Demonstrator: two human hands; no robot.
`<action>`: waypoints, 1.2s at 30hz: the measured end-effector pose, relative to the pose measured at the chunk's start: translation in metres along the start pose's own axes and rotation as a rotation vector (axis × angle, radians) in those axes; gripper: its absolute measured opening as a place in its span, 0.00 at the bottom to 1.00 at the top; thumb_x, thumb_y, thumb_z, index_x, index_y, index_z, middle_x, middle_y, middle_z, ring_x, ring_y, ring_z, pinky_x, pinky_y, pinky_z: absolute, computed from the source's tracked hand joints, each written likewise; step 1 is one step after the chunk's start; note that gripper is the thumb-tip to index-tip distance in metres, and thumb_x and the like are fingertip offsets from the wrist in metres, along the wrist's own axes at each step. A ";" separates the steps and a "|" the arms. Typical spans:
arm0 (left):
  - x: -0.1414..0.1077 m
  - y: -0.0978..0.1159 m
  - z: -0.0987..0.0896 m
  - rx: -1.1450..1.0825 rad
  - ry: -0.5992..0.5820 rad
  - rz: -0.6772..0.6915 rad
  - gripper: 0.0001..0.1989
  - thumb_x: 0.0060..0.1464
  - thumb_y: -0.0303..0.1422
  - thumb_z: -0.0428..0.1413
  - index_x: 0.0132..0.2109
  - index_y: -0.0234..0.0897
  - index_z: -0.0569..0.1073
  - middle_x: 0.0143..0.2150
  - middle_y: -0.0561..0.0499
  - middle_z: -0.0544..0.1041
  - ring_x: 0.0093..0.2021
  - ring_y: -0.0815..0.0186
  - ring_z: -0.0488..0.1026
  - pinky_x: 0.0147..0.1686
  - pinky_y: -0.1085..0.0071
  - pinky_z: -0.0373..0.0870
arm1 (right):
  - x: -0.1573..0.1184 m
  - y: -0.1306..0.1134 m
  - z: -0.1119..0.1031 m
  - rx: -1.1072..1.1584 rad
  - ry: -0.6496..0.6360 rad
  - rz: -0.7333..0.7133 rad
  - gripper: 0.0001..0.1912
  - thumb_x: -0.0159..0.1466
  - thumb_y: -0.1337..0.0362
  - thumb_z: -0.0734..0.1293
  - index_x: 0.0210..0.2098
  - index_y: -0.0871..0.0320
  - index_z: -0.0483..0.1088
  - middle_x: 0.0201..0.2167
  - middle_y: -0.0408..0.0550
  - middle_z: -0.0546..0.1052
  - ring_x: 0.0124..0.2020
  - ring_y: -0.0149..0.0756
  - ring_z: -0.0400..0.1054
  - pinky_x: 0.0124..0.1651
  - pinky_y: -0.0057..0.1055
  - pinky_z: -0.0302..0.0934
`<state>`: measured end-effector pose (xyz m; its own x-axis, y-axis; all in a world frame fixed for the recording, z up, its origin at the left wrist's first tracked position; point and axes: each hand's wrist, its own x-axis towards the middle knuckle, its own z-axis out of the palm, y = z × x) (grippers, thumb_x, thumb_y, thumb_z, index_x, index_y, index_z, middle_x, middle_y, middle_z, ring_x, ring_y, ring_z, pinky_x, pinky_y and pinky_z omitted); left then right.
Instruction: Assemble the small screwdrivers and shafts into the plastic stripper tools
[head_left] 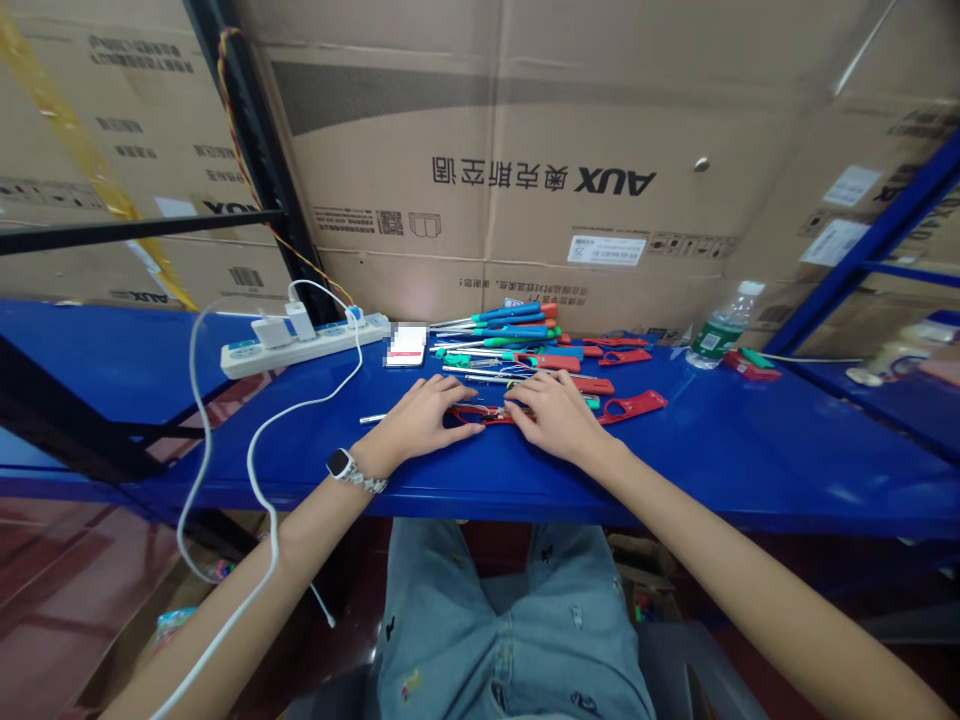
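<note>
On the blue shelf, a red-handled tool [491,414] lies between my hands. My left hand [427,415] has its thumb and fingers curved around the tool's left end. My right hand [553,410] pinches near its middle, with the fingertips hiding part of it. Just behind lie several tools with blue and green handles [517,325] and metal shafts, along with several with red handles [592,384]. Another red handle with a loop [637,404] sticks out to the right of my right hand.
A white power strip [307,345] with plugs and a loose white cable [259,430] is at the left. A phone-like white item [406,345] lies behind my left hand. At the right stands a water bottle [724,328]. Large cardboard [495,120] backs the shelf [712,460].
</note>
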<state>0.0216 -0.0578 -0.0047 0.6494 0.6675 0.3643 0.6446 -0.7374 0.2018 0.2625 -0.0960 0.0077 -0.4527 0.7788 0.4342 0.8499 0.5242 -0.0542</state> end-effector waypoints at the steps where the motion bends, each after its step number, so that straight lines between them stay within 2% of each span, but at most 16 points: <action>1: -0.001 -0.001 -0.001 0.000 -0.007 0.023 0.22 0.64 0.49 0.58 0.57 0.39 0.76 0.54 0.43 0.78 0.53 0.50 0.74 0.53 0.52 0.68 | 0.004 -0.003 0.003 0.004 -0.010 0.009 0.13 0.73 0.63 0.62 0.44 0.59 0.79 0.44 0.53 0.83 0.48 0.46 0.71 0.53 0.44 0.53; 5: 0.000 -0.009 -0.002 -0.044 -0.021 0.071 0.13 0.70 0.35 0.52 0.55 0.39 0.77 0.51 0.45 0.80 0.51 0.55 0.75 0.51 0.56 0.70 | 0.020 -0.010 0.014 0.095 -0.034 0.078 0.09 0.71 0.62 0.67 0.42 0.58 0.79 0.42 0.52 0.82 0.47 0.44 0.72 0.51 0.41 0.55; 9: 0.004 -0.018 0.003 -0.140 -0.021 0.076 0.10 0.67 0.26 0.53 0.49 0.36 0.78 0.47 0.45 0.80 0.47 0.59 0.77 0.49 0.62 0.73 | 0.036 -0.009 0.023 0.277 -0.060 0.046 0.04 0.66 0.67 0.71 0.39 0.57 0.80 0.37 0.48 0.81 0.41 0.39 0.72 0.45 0.35 0.58; 14: 0.006 -0.024 0.005 -0.162 -0.012 0.110 0.09 0.67 0.27 0.54 0.45 0.36 0.80 0.45 0.46 0.80 0.44 0.61 0.78 0.47 0.65 0.74 | 0.042 -0.003 0.033 0.371 -0.073 -0.034 0.06 0.65 0.72 0.70 0.35 0.57 0.80 0.33 0.47 0.80 0.35 0.35 0.71 0.39 0.31 0.59; 21: -0.002 -0.023 -0.004 0.002 -0.038 0.145 0.11 0.69 0.29 0.52 0.46 0.35 0.80 0.44 0.45 0.80 0.43 0.60 0.77 0.45 0.64 0.74 | 0.034 0.001 0.039 0.475 -0.031 -0.151 0.05 0.67 0.68 0.70 0.36 0.58 0.80 0.37 0.50 0.80 0.38 0.37 0.73 0.42 0.32 0.64; 29: -0.007 -0.024 -0.006 0.037 -0.080 0.155 0.13 0.70 0.30 0.51 0.49 0.37 0.81 0.47 0.44 0.78 0.45 0.59 0.76 0.47 0.62 0.74 | 0.038 -0.006 0.038 0.434 -0.060 0.006 0.06 0.64 0.73 0.70 0.32 0.58 0.78 0.33 0.47 0.78 0.33 0.34 0.70 0.37 0.30 0.60; 33: -0.008 -0.027 -0.003 -0.080 -0.031 0.127 0.12 0.70 0.32 0.52 0.53 0.37 0.78 0.48 0.44 0.78 0.48 0.58 0.76 0.50 0.61 0.73 | 0.037 -0.006 0.038 0.453 -0.061 0.005 0.06 0.64 0.73 0.70 0.34 0.58 0.78 0.34 0.47 0.78 0.34 0.34 0.70 0.38 0.30 0.60; 36: -0.004 -0.028 0.002 -0.180 0.003 0.066 0.11 0.68 0.34 0.55 0.52 0.37 0.78 0.46 0.45 0.77 0.46 0.59 0.76 0.48 0.62 0.74 | 0.036 -0.005 0.039 0.483 -0.062 0.011 0.05 0.64 0.73 0.70 0.35 0.58 0.77 0.34 0.47 0.78 0.34 0.34 0.70 0.39 0.30 0.61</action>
<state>0.0018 -0.0392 -0.0135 0.6866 0.6166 0.3852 0.5178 -0.7866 0.3363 0.2317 -0.0572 -0.0114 -0.4720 0.7967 0.3776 0.6392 0.6042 -0.4758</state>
